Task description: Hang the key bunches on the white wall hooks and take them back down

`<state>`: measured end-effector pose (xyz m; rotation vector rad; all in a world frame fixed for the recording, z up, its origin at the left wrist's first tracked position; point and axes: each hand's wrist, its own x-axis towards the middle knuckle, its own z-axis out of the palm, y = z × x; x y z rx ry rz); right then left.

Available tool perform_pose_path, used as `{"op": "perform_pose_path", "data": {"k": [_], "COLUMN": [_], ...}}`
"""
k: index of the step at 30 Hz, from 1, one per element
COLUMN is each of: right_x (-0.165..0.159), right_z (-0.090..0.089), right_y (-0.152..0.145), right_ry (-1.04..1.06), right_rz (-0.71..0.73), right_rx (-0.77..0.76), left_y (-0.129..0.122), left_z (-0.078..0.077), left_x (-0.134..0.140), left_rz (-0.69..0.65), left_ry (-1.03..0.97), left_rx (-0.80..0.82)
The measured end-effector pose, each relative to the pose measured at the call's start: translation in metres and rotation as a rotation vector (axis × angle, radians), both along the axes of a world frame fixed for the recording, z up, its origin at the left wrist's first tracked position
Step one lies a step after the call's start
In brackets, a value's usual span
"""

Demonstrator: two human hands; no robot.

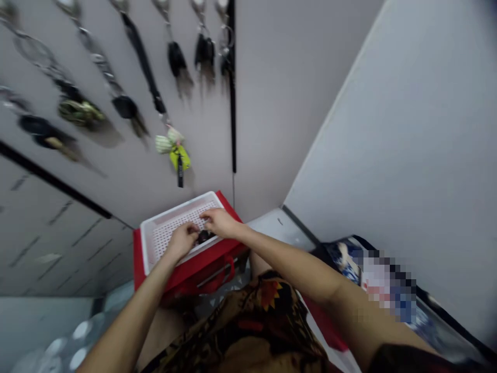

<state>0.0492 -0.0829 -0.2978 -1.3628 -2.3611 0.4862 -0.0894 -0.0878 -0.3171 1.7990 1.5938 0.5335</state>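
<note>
My left hand (184,239) and my right hand (220,221) are both inside a white perforated plastic basket (149,253), close together at its near right part. The fingers of each hand are bent into a pinch, and what they grip is too small and blurred to name. Between and just below the fingertips lies a small dark object (203,237), perhaps a key fob, with a little metal-like shine. The basket rests on a red bag or box (186,272) with a red handle strap, in front of my lap.
Several bunches of keys (178,59) hang from hooks on the wall ahead; one chain carries a yellow-green tag (179,157). White-capped bottles (79,331) stand at lower left. A pale panel (407,129) rises at right, with a blue patterned bag (345,261) below it.
</note>
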Motion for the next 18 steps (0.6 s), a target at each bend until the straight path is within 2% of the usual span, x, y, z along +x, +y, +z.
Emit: {"op": "perform_pose_path", "data": {"k": [2, 4, 7, 11, 18], "right_x": [-0.001, -0.004, -0.008, -0.013, -0.014], "right_z": [-0.002, -0.002, 0.0, 0.002, 0.004], "right_y": [0.004, 0.007, 0.009, 0.009, 0.012], "right_ry": [0.14, 0.221, 0.029, -0.251, -0.29], "right_rz": [-0.074, -0.101, -0.008, 0.043, 0.083], "right_rx": [-0.023, -0.096, -0.153, -0.162, -0.229], "left_y": [0.0, 0.0, -0.002, -0.002, -0.003], "left_z": [0.0, 0.001, 0.003, 0.004, -0.001], "left_x": [-0.003, -0.004, -0.003, -0.003, -0.011], "left_rz": [0.035, 0.004, -0.109, -0.097, 0.018], "left_ry": [-0.046, -0.053, 0.022, 0.122, 0.032], "left_rx": [0.027, 0.053, 0.045, -0.012, 0.048]}}
